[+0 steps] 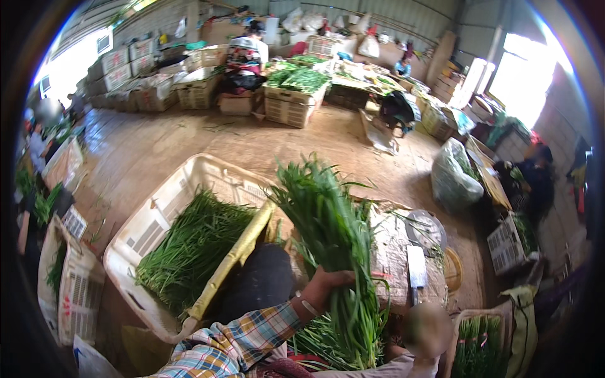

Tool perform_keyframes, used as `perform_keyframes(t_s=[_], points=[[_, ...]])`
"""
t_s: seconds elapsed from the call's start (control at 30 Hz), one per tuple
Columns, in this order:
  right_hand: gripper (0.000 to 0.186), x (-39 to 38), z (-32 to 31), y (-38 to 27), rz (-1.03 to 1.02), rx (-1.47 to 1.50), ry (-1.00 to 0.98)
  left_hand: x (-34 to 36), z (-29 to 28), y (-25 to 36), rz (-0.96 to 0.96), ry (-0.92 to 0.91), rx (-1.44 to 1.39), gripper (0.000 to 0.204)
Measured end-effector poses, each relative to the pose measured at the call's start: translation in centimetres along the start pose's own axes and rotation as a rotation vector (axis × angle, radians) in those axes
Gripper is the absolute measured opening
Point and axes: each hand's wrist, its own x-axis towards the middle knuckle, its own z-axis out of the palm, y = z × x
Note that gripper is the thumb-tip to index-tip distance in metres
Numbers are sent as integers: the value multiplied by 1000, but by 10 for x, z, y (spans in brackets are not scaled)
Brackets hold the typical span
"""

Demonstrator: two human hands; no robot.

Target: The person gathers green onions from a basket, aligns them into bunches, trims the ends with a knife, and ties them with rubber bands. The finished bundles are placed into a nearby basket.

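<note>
My left hand (329,285), in a plaid sleeve with a bangle at the wrist, is closed round a big bunch of garlic chives (318,220). The leaves rise above the fist and also hang below it. More chives (315,337) lie beneath, near my lap. What may be my right hand is by the lower leaf ends, but blur and leaves hide its fingers. To the left, a white plastic crate (126,242) with a yellow-covered edge (230,255) holds loose chives (189,252). Right of the bunch, a cleaver (416,268) lies on a covered work surface (389,242).
A round metal plate (426,230) lies beyond the cleaver. At the lower right, a crate (459,314) holds banded bundles. A clear plastic bag (455,176) stands farther right. Another crate (79,302) is at far left. Several people work round the room; one (244,60) sits at the back.
</note>
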Motion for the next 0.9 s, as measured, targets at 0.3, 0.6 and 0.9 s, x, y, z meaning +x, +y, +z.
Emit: perform_keyframes(t_s=[0.3, 0.6, 0.9], points=[[47, 56, -12, 28, -142, -28, -64, 83, 90, -57, 123, -504, 685, 62], [44, 132, -4, 132, -90, 505, 48, 157, 22, -95, 610, -670, 1556, 50], [45, 122, -21, 145, -196, 568, 9, 168, 54, -142, 61, -310, 579, 44]])
